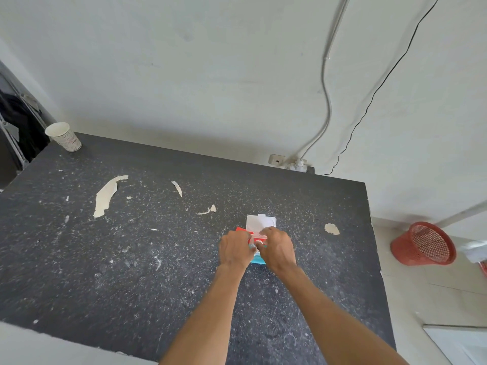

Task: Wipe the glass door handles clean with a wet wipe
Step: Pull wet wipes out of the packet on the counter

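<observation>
Your left hand (pixel 234 248) and right hand (pixel 278 248) meet over the wet wipe pack (pixel 257 260), which lies on the dark speckled table (pixel 131 259) right of its middle. Your left fingers curl round the pack's left edge and hold it. Your right fingers bend down at the opening; whether they pinch a wipe, you cannot tell. The white lid (pixel 261 222) stands flipped open beyond your knuckles. A paper cup (pixel 64 136) sits at the far left corner, and a red basket (pixel 424 243) is on the floor to the right.

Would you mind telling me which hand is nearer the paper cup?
Left. The left hand holds the wet wipe pack, well right of the paper cup; the right hand, beside it, is farther off.
</observation>
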A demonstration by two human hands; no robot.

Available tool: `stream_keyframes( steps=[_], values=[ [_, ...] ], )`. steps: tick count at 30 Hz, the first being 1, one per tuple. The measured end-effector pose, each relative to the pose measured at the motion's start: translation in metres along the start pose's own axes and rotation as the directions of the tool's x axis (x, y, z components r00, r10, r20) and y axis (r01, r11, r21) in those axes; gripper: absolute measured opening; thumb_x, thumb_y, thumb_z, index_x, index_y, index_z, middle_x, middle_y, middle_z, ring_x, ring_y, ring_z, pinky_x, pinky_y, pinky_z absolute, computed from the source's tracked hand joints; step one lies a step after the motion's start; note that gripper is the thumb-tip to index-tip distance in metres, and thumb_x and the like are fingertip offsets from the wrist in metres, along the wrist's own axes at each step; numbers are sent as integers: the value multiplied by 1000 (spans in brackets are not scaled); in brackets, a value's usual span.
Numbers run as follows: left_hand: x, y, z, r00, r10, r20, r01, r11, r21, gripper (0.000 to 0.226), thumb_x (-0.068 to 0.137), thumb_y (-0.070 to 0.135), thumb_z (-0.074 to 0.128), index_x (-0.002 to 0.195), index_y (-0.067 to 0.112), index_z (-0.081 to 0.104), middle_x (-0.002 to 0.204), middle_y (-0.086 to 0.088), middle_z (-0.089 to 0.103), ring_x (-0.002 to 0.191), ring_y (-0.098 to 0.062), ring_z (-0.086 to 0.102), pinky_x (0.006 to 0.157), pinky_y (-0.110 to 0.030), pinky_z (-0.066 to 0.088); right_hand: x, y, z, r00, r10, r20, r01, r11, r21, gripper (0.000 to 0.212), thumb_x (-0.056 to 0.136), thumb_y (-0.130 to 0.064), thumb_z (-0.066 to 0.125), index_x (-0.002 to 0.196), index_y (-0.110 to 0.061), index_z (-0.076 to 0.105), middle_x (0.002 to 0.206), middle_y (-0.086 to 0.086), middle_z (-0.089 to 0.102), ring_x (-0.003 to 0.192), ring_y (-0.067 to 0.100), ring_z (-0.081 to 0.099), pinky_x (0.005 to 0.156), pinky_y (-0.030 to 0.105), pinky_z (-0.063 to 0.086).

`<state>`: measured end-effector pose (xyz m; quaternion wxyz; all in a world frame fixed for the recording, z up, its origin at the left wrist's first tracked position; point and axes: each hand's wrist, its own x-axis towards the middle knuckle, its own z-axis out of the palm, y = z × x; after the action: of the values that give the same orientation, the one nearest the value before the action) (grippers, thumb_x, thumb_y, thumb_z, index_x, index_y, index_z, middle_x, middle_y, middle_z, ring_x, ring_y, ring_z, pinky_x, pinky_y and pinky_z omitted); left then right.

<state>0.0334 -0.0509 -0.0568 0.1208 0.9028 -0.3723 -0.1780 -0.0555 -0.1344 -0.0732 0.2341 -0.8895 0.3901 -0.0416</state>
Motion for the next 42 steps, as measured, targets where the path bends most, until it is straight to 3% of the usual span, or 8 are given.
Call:
stream_keyframes(
  steps=[4,7,14,22,28,34,39,42],
  values=[
    [1,1,5,1000,-5,4,5,1000,19,28,81,41,75,102,22,74,96,-3,75,89,-22,71,81,-30,55,-1,5,-1,999,-45,15,44,999,21,10,88,-8,60,87,-10,70,99,0,70,83,22,66,62,25,44],
    [-1,4,8,1000,-12,-15,13,998,59,31,81,41,76,105,21,74,96,-3,75,88,-21,72,76,-29,56,-8,13,0,995,-67,-69,78,982,174,14,85,-1,63,89,-6,75,109,0,71,89,19,68,77,31,55],
    [1,11,9,999,-39,16,37,994,101,25,83,28,75,103,14,73,99,-7,72,90,-26,71,76,-33,57,-19,21,-1,987,125,-103,-57,864,501,25,87,0,66,108,-13,70,94,0,72,84,7,67,74,22,57],
    [0,9,14,1000,-1,9,0,994,109,21,89,26,68,106,15,71,102,-4,73,91,-21,72,77,-29,57,-15,25,-38,879,349,-325,-10,694,720,14,94,-20,59,84,-29,57,90,-15,68,79,9,68,62,25,59],
    [-14,5,24,970,228,-88,-212,964,159,32,97,27,56,128,21,61,127,-2,58,115,-16,52,96,-29,46,-12,41,-48,848,490,-200,-91,507,857,9,99,-23,50,96,-16,54,95,3,69,83,12,70,66,20,58],
    [-22,-5,38,924,383,23,-382,916,124,32,100,31,48,129,20,59,137,-1,51,125,-15,48,105,-29,43,-18,47,-38,841,539,48,-227,272,935,16,101,-15,42,91,-10,54,98,10,68,92,23,68,72,29,58],
    [-22,-1,24,985,169,-17,-166,936,-311,35,98,29,43,123,16,65,124,0,64,110,-15,60,87,-28,54,-19,44,-34,871,453,192,-305,191,933,18,96,-16,39,92,-7,54,101,17,70,90,28,69,72,37,57],
    [-20,13,12,994,-2,109,76,732,-677,60,91,56,40,97,5,71,85,-3,67,74,-14,58,58,-20,42,-16,38,-29,875,413,254,-375,243,895,16,98,-18,42,95,-8,54,102,18,68,88,28,66,78,43,57]
  ],
)
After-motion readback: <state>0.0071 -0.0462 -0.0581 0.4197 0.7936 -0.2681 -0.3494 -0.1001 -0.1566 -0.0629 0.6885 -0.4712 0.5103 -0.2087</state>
